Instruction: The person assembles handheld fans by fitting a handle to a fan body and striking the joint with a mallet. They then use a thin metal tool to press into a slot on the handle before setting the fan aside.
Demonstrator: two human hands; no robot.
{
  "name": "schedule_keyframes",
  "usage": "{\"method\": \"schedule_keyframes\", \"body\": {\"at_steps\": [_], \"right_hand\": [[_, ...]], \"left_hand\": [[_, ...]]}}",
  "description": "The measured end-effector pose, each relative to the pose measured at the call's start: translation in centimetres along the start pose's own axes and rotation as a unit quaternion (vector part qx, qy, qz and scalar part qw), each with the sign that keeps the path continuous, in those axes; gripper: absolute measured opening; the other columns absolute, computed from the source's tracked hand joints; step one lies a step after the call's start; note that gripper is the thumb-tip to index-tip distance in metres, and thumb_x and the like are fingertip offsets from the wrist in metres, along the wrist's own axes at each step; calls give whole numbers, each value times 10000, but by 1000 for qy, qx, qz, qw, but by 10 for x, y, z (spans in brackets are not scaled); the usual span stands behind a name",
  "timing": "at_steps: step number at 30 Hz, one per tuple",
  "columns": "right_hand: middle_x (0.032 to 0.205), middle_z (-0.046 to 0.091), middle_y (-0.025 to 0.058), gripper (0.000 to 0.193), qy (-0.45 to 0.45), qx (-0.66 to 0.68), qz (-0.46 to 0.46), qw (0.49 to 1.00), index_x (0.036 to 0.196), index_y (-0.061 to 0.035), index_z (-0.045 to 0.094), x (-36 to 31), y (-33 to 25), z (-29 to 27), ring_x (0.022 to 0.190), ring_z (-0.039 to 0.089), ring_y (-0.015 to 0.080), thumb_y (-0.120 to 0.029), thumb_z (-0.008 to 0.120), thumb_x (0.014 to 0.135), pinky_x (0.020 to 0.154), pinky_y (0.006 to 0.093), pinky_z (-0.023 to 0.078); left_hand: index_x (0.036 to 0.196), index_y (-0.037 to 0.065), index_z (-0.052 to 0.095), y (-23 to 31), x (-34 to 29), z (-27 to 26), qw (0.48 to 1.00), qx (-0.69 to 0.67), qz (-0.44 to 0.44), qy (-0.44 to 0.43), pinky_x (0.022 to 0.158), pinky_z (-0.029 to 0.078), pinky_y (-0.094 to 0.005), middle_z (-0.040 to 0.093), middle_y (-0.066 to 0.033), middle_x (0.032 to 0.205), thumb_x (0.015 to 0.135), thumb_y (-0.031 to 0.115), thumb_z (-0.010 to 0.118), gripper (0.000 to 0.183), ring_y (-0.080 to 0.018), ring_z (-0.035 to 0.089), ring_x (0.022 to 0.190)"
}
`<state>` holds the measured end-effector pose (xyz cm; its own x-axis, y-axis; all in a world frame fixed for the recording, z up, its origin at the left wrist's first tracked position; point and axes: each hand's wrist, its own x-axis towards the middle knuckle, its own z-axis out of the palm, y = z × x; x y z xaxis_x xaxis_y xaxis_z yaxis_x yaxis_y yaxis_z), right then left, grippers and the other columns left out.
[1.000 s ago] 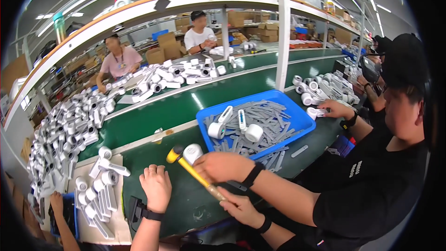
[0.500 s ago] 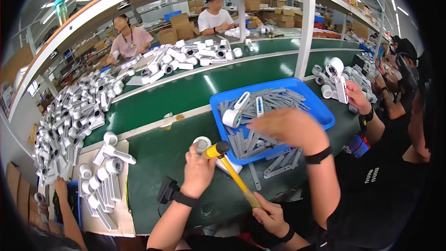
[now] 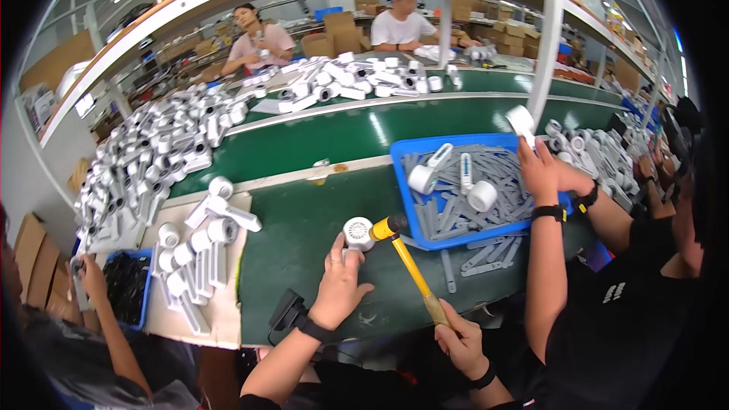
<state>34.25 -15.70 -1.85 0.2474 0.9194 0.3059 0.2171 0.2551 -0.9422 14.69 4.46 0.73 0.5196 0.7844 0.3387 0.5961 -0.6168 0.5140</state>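
On the green work surface a white handheld fan [image 3: 358, 233] lies with its round vented head away from me. My left hand [image 3: 339, 288] has its fingers over the fan's handle, thumb stuck out to the side. My right hand [image 3: 463, 343] is closed round the lower end of a mallet [image 3: 411, 267] with a yellow handle and a yellow-and-black head. That head is right beside the fan's head; whether they touch I cannot tell. The fan's handle is mostly covered by my left hand.
A blue tray [image 3: 425, 244] of grey strips and several white fans stands to the right. Beside it a co-worker's hands [image 3: 541, 175] hold another fan. Fans lie on cardboard [image 3: 228, 319] at left, near a black-filled blue bin [image 3: 144, 324]; more are heaped behind [image 3: 152, 144].
The scene has shifted rightward in view. The mallet's head has moved from over my left hand to beside the fan's head. Another fan now lies in the tray; the co-worker's hand has left it.
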Motion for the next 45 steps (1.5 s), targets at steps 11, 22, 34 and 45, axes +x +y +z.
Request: {"method": "schedule_keyframes", "body": {"at_steps": [11, 22, 34, 45], "right_hand": [[728, 608, 17, 498, -144, -65, -24, 987, 1404, 14, 533, 16, -17, 48, 561, 520, 56, -3, 620, 914, 532, 215, 422], [886, 667, 154, 463, -208, -147, -115, 960, 1360, 38, 551, 28, -61, 82, 789, 658, 207, -33, 639, 911, 738, 300, 493], [800, 613, 160, 449, -252, -250, -103, 929, 1346, 4, 577, 25, -84, 81, 699, 606, 271, -53, 659, 909, 688, 334, 487], [857, 644, 161, 445, -237, -201, -108, 944, 1361, 12, 559, 24, -84, 94, 727, 611, 202, -43, 640, 927, 720, 286, 483]], "left_hand": [[1116, 3, 687, -58, -93, -84, 990, -15, -74, 118, 853, 531, -420, 686, -209, 994, 825, 119, 731, 316, -367, 668, 946], [936, -3, 715, -84, -126, -76, 966, -48, -119, 226, 812, 495, -433, 670, -183, 888, 768, 159, 823, 257, -361, 627, 869], [934, -10, 712, -88, -125, -74, 961, -69, -115, 241, 804, 509, -410, 674, -178, 908, 754, 197, 845, 304, -349, 629, 876], [923, 6, 732, -93, -159, -75, 945, -50, -156, 283, 841, 502, -395, 701, -141, 904, 708, 174, 872, 307, -321, 622, 896]]}}
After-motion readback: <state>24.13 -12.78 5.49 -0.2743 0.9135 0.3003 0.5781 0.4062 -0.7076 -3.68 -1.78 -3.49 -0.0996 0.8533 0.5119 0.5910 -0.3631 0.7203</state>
